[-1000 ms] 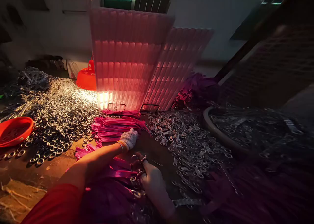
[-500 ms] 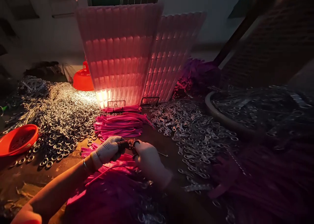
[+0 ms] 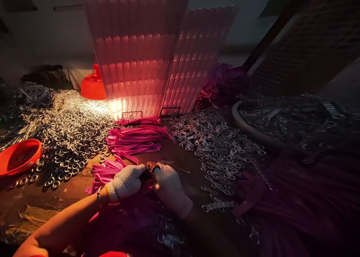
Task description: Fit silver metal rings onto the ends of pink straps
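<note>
My left hand [image 3: 126,182], in a dotted white work glove, is closed, with its fingertips against my right hand [image 3: 170,187]. The right hand is gloved too, and its fingers are curled shut. Between them sits a small dark brownish bit [image 3: 152,167], too dim to tell whether it is a held thing or stained glove tips. Pink straps [image 3: 108,170] lie under and beside the left hand. Beyond the hands is a neater bundle of pink straps [image 3: 137,140]. A thin metal rod [image 3: 183,170] shows just right of the right hand.
Loose metal rings [image 3: 70,144] are heaped on the left beside a red bowl [image 3: 8,167]. A red lamp [image 3: 93,86] lights that heap. Upright ribbed translucent panels [image 3: 135,62] stand behind. Metal clasps [image 3: 222,148] spread rightward towards a large round container [image 3: 242,123] and purple straps [image 3: 303,208].
My hands remain together and have shifted slightly down in view. The left hand's glove back now shows more fully. The whole scene has moved a little up and left as my head tilted.
</note>
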Tool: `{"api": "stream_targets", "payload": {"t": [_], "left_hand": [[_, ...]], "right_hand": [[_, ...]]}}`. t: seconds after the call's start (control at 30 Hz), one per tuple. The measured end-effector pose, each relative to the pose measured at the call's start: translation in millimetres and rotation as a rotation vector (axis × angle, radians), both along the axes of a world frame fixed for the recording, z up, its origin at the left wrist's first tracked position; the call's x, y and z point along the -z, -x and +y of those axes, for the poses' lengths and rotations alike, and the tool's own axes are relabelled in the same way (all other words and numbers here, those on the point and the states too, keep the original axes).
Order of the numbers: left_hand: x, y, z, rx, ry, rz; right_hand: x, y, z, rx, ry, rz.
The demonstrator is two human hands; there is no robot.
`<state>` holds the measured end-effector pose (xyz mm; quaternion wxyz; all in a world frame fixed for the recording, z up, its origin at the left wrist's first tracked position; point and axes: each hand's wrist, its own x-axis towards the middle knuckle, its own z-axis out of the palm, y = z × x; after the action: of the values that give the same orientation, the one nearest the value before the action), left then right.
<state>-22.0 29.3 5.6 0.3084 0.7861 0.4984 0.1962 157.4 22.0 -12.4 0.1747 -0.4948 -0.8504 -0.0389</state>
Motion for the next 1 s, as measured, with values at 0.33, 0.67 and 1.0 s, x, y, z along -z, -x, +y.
{"api": "stream_targets", "payload": {"t": [0.33,0.67,1.0], "left_hand": [[18.5,6.7,-0.3,-0.144,0.063,-0.148],[4.3,6.0,-2.4,-0.013,0.1,-0.062],[-39.2,84.8,35.9,-0.137,0.08,-0.044]], "right_hand": [[-24.6,1.8,8.6,-0.022,0.379,-0.066],[-27.6,3.4,4.4,-0.185,0.321,-0.202],[-19.4,-64.1,56.7,-0.119,0.683,0.213]]}}
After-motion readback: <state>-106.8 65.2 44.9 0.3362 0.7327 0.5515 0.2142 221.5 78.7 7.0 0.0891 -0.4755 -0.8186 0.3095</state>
